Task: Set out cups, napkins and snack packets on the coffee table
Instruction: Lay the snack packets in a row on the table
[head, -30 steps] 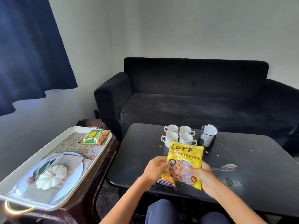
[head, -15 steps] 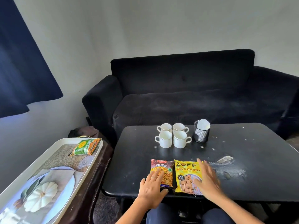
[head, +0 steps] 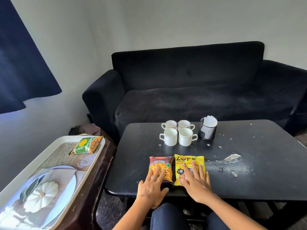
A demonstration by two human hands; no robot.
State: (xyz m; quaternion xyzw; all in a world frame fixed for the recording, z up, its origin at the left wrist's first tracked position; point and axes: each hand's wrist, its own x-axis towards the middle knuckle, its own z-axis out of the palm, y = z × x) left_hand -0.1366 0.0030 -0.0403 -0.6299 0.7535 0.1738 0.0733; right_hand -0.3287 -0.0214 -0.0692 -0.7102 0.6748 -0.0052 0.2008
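Note:
Two snack packets lie side by side near the front edge of the black coffee table (head: 249,171): a red "Mixture" packet (head: 162,164) and a yellow soya chunks packet (head: 189,161). My left hand (head: 152,190) rests flat on the red packet with fingers straight. Spread flat over the yellow packet is my right hand (head: 196,183). Several white cups (head: 178,134) stand grouped at the table's far middle. A black mesh holder (head: 208,131) with white napkins stands right of them. A green snack packet (head: 87,145) lies on the white tray (head: 49,146) at left.
The tray, printed with a pumpkin and plate picture, sits on a dark brown side table (head: 93,193) left of the coffee table. A black sofa (head: 191,90) stands behind the table. A dark blue curtain (head: 21,63) hangs at upper left. The tabletop has chipped patches at right.
A second ago both hands held the yellow packet upright above the table. Both packets now lie flat, and my hands have slid slightly over them, pressing them down.

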